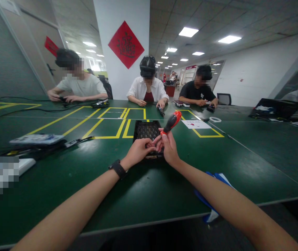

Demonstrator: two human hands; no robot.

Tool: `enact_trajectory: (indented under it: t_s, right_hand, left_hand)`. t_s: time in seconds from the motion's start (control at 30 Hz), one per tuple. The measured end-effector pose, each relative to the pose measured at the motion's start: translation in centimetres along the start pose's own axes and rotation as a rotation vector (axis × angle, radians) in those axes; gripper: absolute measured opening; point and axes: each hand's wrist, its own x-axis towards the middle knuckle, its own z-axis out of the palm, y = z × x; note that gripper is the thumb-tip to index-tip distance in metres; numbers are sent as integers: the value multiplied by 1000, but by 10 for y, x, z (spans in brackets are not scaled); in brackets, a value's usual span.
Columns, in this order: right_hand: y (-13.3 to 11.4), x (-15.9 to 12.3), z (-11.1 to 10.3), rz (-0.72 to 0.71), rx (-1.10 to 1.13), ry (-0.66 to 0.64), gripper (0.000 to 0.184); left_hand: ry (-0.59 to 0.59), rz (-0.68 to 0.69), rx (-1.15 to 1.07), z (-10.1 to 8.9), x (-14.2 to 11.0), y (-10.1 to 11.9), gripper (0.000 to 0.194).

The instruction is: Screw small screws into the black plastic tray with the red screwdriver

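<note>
- Near frame centre, a tilted screwdriver (172, 123) with a bulbous black-and-red handle is gripped by the right hand (170, 148).
- The left hand (138, 151) is curled over a black tray (136, 134); its grip cannot be told.

Red-black screwdriver (171, 123) in right hand (170, 149), tilted up rightward; black tray (147, 129) lying below

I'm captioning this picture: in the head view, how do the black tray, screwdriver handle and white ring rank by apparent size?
Largest to smallest:
1. black tray
2. red-and-black screwdriver handle
3. white ring, which lies farther off
</note>
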Motion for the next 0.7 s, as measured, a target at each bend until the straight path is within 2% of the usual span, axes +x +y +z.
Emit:
enact_trajectory:
  t_s: [0.23, 0.43, 0.7]
  right_hand:
    - [-1, 0, -1, -1, 11, -26, 38]
    - [0, -1, -1, -22, -32, -18, 35]
    - [-3, -2, 1, -40, -49, 5, 35]
  left_hand:
    - [-35, 7, -42, -1, 0, 2, 19]
    - [-108, 27, -163, -2, 0, 4, 16]
    - [-48, -19, -124, 0, -1, 1, 18]
